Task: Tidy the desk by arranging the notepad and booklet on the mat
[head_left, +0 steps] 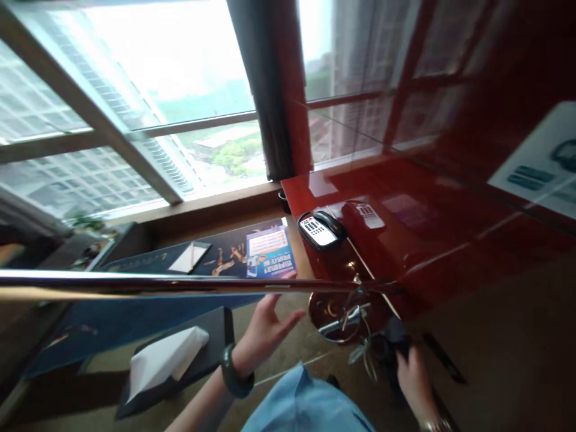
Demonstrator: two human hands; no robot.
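The left hand (263,333) hovers with fingers spread, holding nothing, just below a shiny metal rail (135,282). The right hand (411,372) seems to grip a dark cloth (396,339) beside a round metal base (335,315). Wiping wants steady pressure. Beyond the fingers, the booklet's (270,255) print is unreadable.

Telephone (320,230) on red desk (405,198); brochure (270,255); tissue box (180,354).
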